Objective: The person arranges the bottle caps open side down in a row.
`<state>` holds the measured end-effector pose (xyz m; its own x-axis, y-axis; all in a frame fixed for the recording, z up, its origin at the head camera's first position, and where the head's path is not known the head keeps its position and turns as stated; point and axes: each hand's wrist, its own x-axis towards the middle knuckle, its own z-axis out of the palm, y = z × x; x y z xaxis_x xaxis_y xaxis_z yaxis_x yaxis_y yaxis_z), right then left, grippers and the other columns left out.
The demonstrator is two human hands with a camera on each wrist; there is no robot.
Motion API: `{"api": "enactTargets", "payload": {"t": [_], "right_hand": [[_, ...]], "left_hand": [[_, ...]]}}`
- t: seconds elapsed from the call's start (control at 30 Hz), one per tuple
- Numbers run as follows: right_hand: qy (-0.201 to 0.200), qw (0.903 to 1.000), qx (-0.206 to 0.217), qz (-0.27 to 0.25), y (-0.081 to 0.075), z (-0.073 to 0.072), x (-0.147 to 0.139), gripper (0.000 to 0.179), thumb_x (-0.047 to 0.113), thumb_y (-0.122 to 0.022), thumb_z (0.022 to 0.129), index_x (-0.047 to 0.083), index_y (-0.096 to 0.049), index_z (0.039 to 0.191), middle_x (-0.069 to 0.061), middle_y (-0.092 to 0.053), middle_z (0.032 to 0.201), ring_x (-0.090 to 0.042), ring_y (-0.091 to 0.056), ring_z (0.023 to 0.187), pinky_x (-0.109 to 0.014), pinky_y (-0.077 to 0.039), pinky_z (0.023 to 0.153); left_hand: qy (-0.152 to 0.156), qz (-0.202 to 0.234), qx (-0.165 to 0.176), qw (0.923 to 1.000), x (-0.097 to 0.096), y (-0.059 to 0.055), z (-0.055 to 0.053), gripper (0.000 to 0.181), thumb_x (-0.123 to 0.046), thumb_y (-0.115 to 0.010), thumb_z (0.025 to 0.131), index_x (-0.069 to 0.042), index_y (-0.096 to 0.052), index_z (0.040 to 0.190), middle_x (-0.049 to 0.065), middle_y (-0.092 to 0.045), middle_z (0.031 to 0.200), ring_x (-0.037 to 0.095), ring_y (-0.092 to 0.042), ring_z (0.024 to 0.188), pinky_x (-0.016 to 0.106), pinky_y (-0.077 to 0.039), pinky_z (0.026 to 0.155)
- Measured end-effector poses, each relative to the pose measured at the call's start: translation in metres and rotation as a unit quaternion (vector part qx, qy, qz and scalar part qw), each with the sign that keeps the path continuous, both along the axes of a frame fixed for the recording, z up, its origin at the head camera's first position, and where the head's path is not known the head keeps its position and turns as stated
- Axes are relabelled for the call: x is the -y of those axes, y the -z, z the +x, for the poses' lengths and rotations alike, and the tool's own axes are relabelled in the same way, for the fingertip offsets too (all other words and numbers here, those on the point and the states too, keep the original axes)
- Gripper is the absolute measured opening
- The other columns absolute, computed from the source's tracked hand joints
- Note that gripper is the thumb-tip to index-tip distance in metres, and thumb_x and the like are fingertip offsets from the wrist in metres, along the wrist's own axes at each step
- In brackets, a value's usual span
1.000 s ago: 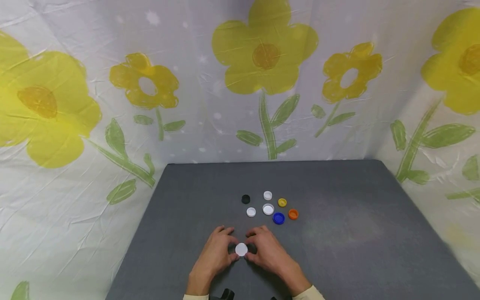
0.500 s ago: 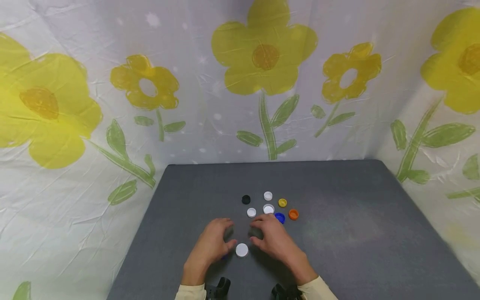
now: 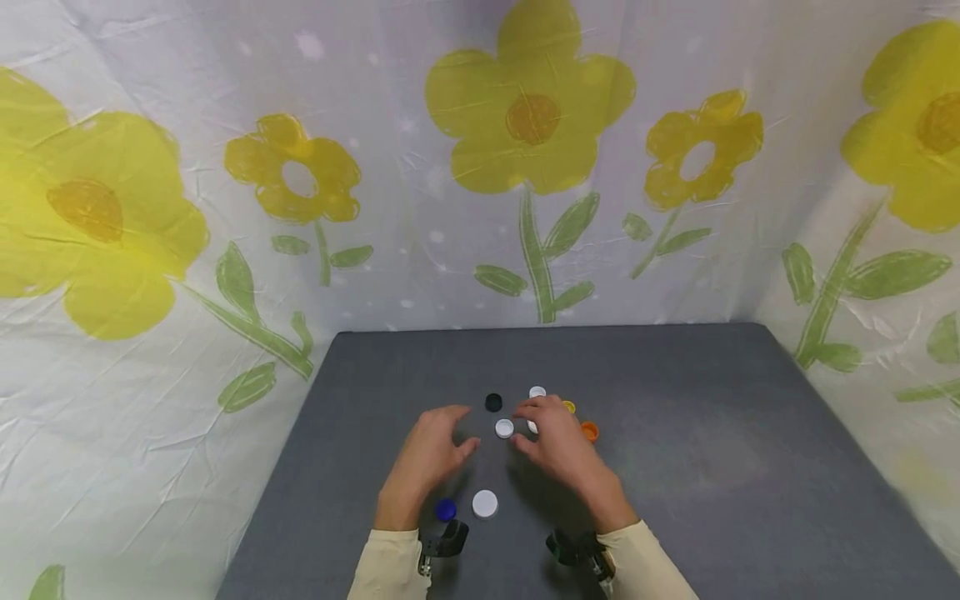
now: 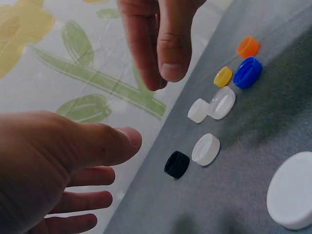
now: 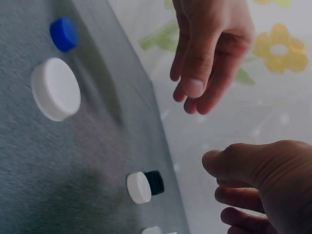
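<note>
My left hand [image 3: 429, 457] hovers over the table with fingers and thumb apart, holding nothing. Just right of it, near the far caps, my right hand [image 3: 561, 443] is likewise spread and free of any object. Between the forearms lie a large white bottle cap [image 3: 485, 504] and a blue cap [image 3: 446, 510], both smooth side up. Farther off, a small white cap [image 3: 504, 428] lies hollow side up between the hands, with a black cap [image 3: 493, 402] behind it. The right hand hides a second blue cap [image 4: 247, 73] in the head view; the left wrist view shows it.
Beyond the right hand lie an orange cap [image 3: 590, 431], a yellow cap [image 3: 569, 407], another white cap [image 3: 537, 392] and a partly hidden clear-rimmed one [image 4: 222, 103]. A flower-printed curtain [image 3: 420, 250] surrounds the dark grey table [image 3: 712, 467].
Both hands have let go of the large white cap and moved forward, away from the body, toward the far caps. The near blue cap, hidden earlier by the left hand, has come into view.
</note>
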<state>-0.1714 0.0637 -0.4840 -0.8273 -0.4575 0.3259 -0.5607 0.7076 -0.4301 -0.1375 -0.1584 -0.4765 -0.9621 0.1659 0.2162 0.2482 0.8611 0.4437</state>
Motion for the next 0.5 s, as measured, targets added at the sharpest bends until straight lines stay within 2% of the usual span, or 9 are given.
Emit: {"api": "enactTargets", "payload": {"t": [0.1, 0.27, 0.5], "right_hand": [[-0.002, 1.0, 0.005, 0.007, -0.002, -0.005, 0.001, 0.033, 0.022, -0.083, 0.083, 0.007, -0.076, 0.111, -0.007, -0.071, 0.114, -0.029, -0.063, 0.107, -0.045, -0.054, 0.091], [0.0, 0.9999, 0.004, 0.016, 0.0, -0.014, 0.002, 0.031, 0.021, -0.083, 0.082, 0.007, -0.076, 0.11, -0.008, -0.072, 0.112, -0.031, -0.063, 0.106, -0.046, -0.053, 0.091], [-0.003, 0.9996, 0.012, 0.026, 0.013, -0.025, 0.004, 0.032, 0.021, -0.083, 0.082, 0.007, -0.076, 0.109, -0.009, -0.073, 0.11, -0.032, -0.063, 0.105, -0.046, -0.052, 0.092]], "left_hand": [[-0.002, -0.002, 0.013, 0.9999, -0.002, 0.002, -0.008, 0.049, -0.027, -0.081, 0.084, -0.006, -0.068, 0.126, 0.012, -0.07, 0.126, 0.03, -0.066, 0.118, 0.047, -0.051, 0.1], [0.002, -0.008, 0.029, 0.9995, -0.006, 0.012, -0.022, 0.049, -0.029, -0.08, 0.085, -0.006, -0.068, 0.127, 0.011, -0.07, 0.125, 0.03, -0.066, 0.117, 0.048, -0.052, 0.098], [0.003, -0.008, 0.038, 0.9992, -0.011, 0.024, -0.035, 0.046, -0.028, -0.081, 0.085, -0.008, -0.07, 0.125, 0.009, -0.072, 0.122, 0.029, -0.067, 0.115, 0.047, -0.053, 0.096]]}}
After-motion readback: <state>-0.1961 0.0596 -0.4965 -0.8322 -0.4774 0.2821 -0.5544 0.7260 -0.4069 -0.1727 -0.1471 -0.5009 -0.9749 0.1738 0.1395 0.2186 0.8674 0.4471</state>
